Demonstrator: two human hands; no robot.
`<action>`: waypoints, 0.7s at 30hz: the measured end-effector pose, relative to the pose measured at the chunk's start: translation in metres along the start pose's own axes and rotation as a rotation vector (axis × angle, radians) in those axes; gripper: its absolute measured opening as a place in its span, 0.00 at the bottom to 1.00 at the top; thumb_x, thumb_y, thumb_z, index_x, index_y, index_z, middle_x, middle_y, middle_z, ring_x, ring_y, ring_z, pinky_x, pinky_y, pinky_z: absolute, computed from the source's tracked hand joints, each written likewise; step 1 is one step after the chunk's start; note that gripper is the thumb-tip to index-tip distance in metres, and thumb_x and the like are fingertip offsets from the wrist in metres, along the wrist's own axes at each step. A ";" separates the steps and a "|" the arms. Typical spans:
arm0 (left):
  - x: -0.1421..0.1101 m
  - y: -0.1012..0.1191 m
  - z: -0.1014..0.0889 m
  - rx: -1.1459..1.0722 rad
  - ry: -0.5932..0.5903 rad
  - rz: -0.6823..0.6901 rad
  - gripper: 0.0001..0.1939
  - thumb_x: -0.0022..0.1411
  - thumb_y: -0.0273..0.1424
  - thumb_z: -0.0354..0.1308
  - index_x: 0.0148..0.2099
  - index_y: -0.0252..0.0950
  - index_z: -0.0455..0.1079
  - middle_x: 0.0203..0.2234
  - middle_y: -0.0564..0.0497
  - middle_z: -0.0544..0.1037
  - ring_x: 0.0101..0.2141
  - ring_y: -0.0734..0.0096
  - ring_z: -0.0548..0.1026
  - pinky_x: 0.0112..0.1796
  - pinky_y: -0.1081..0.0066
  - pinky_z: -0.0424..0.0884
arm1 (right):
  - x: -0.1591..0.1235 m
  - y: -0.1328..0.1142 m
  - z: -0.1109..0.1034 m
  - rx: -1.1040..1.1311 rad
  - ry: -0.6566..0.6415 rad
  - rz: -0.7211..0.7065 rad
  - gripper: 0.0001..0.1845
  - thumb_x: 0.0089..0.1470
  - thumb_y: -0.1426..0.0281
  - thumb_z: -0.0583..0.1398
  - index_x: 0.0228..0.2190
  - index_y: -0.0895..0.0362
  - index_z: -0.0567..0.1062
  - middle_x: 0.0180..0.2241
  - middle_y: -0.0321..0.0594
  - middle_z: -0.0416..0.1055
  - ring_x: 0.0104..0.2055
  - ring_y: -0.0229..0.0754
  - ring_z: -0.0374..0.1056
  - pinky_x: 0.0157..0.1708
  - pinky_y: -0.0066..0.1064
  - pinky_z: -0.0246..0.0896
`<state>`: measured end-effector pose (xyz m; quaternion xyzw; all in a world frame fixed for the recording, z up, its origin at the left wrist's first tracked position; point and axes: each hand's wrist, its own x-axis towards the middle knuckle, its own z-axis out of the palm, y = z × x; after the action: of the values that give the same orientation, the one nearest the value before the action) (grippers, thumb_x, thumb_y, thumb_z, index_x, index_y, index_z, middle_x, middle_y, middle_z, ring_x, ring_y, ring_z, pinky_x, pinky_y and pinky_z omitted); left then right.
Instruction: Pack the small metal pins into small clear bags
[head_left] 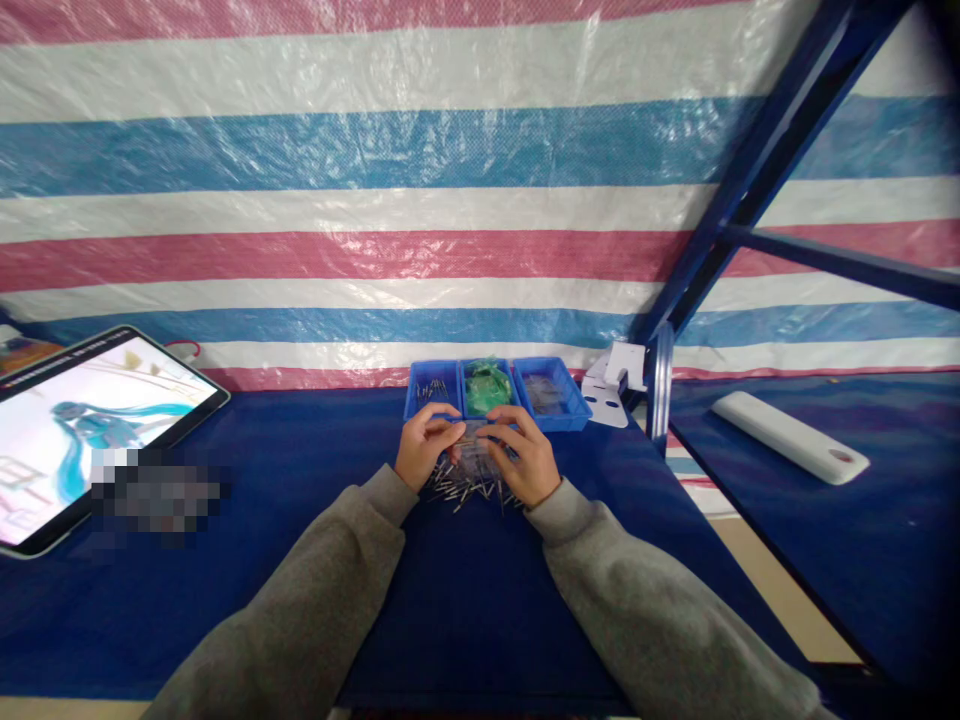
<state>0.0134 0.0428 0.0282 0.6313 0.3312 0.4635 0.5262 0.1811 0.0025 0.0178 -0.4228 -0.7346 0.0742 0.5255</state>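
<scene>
- head view, seen from where i stood: the left hand (421, 447) was half curled over the near side of the bins, thumb and fingertips drawn close; couldn't tell if it pinched anything.
- right hand (527, 458) faced it, fingers bent and a bit more spread; clear plastic lay at the tips, grip on it couldn't be confirmed.
- the hands were slightly apart, tips turned inward, probably so both could get at the same small stuff.
- clear plastic pieces (474, 455) lay between the hands, over or beside the loose thin metal pieces (459, 490) on the blue table (480, 610); the spread likely made single ones easier to pick out.
- left bin (409, 400) had more thin metal pieces, middle bin (463, 388) a green bag (489, 388), right bin (561, 423) clear plastic. side by side just past the fingers, likely for short reach and to keep kinds separate.
- white cards (604, 402) sat just beside the right bin, probably out of the hands' way.
- tablet (105, 420) was well off to the left, face up, probably to be seen without crowding the hands.
</scene>
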 end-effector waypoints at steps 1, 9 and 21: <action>0.000 -0.001 0.000 0.010 -0.010 0.008 0.15 0.55 0.37 0.57 0.40 0.32 0.65 0.17 0.56 0.69 0.17 0.77 0.68 0.20 0.76 0.67 | 0.000 0.000 0.000 0.000 0.008 0.010 0.09 0.54 0.70 0.53 0.34 0.55 0.74 0.41 0.43 0.65 0.39 0.41 0.65 0.35 0.32 0.65; -0.004 -0.001 -0.001 0.205 0.009 0.120 0.12 0.53 0.36 0.59 0.36 0.32 0.71 0.30 0.48 0.74 0.31 0.70 0.73 0.32 0.74 0.70 | 0.000 0.002 0.001 0.039 0.024 0.190 0.09 0.54 0.67 0.55 0.37 0.55 0.71 0.27 0.37 0.72 0.27 0.36 0.67 0.29 0.27 0.64; -0.002 -0.002 -0.002 0.130 -0.054 0.108 0.16 0.59 0.40 0.51 0.33 0.30 0.69 0.25 0.49 0.72 0.22 0.77 0.69 0.25 0.75 0.67 | 0.001 0.003 0.001 -0.006 0.010 0.030 0.09 0.55 0.68 0.53 0.34 0.56 0.73 0.37 0.43 0.70 0.40 0.41 0.66 0.40 0.33 0.64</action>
<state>0.0108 0.0426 0.0256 0.6934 0.3120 0.4514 0.4670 0.1820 0.0057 0.0166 -0.4357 -0.7258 0.0774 0.5267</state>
